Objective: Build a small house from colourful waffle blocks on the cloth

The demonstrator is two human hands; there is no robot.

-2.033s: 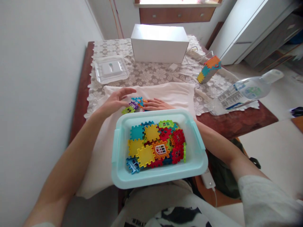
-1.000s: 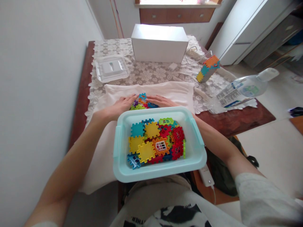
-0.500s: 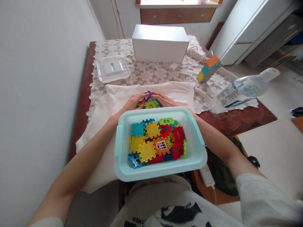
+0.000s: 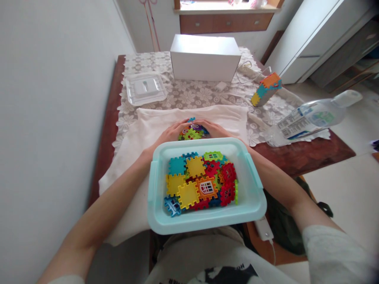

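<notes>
A small heap of colourful interlocking plastic building tiles (image 4: pixel 192 134) lies on the white cloth, with lime green, purple, orange and blue pieces showing. My left hand (image 4: pixel 172 132) curves around its left side and my right hand (image 4: pixel 215 128) around its right, fingertips close together at the far side. Palms and lower fingers are partly hidden. In front of the heap, nearer my body, a pale turquoise tub (image 4: pixel 254 209) holds more tiles, yellow, red, blue and orange, some with window shapes. Its far rim hides the near side of the heap and my wrists.
A white box (image 4: pixel 205 65) stands at the back of the lace-covered table. A clear plastic lid (image 4: pixel 146 88) lies at the left. On the right are an assembled tile block (image 4: pixel 266 90) and a large clear bottle (image 4: pixel 309 118). A wall borders the left side.
The purple tile that stood up between my fingertips now lies lower in the heap. A blue tile shows at the far edge instead. The whole view has shifted slightly.
</notes>
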